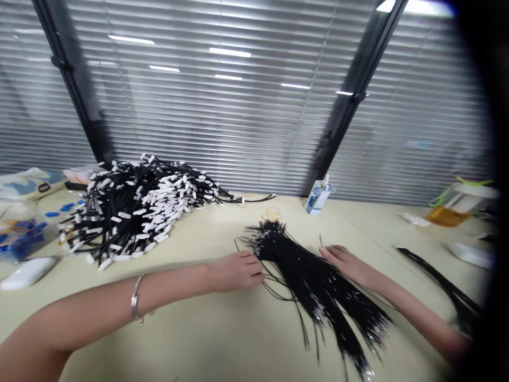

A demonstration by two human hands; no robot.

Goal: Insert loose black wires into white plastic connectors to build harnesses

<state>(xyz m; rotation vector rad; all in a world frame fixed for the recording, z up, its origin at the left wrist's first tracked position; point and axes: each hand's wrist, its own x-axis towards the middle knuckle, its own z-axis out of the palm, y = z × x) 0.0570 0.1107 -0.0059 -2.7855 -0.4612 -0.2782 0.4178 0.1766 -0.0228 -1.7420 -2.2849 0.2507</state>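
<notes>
A large bundle of thin black wires (306,265) with shiny ends lies fanned out on the table in front of me. At its left side my left hand (240,271) is closed, its fingers curled round a few loose black wires that loop out toward the bundle. To the right of the bundle, my right hand (345,261) pinches a black wire, whose tip sticks up past the fingertips. Exactly how many wires each hand holds is hidden by the fingers.
A heap of black cables with white connectors (131,212) fills the back left. Yellow rubber bands (272,213) and a drink carton (318,196) are near the blinds. A white mouse (27,273) lies left; more black wires (437,276) and an amber-filled container (449,215) are right.
</notes>
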